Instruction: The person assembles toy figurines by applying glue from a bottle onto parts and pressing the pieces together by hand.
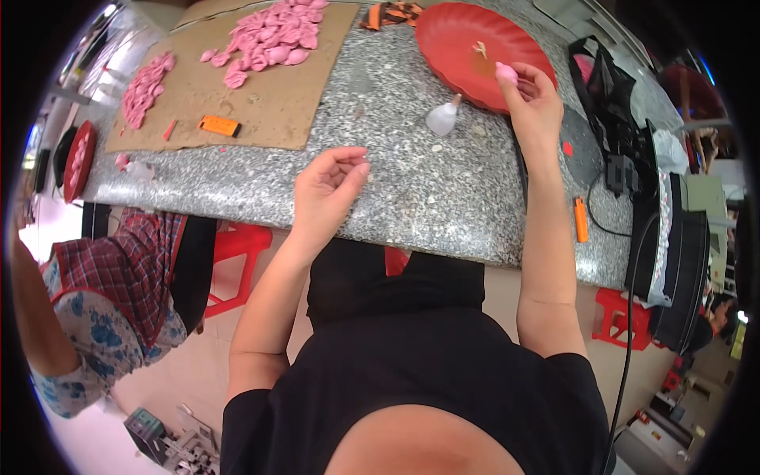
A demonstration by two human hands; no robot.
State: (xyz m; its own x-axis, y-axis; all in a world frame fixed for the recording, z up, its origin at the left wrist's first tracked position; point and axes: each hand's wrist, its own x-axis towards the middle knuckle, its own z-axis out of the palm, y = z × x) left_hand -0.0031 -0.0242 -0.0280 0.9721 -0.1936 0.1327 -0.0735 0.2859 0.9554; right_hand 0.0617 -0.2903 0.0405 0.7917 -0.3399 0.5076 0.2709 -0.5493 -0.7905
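My right hand point(537, 107) pinches a small pink rounded piece point(507, 74) between thumb and fingertips, above the near right rim of a red fluted plate point(451, 39). A few small scraps lie in that plate. Just left of my right hand, a translucent squeeze bottle point(442, 119) with a narrow tip lies on the speckled stone tabletop point(412, 182). Near the table's front edge hovers my left hand point(328, 182), its fingers loosely curled and the thumb apart from them. Nothing shows in it.
Many pink pieces point(273, 36) are heaped on a cardboard sheet point(277, 111), beside an orange-and-black tool point(219, 125). At right are a black bag point(606, 87), an orange lighter-like object point(582, 220) and a cable. Another person in a checked apron point(127, 261) sits at left.
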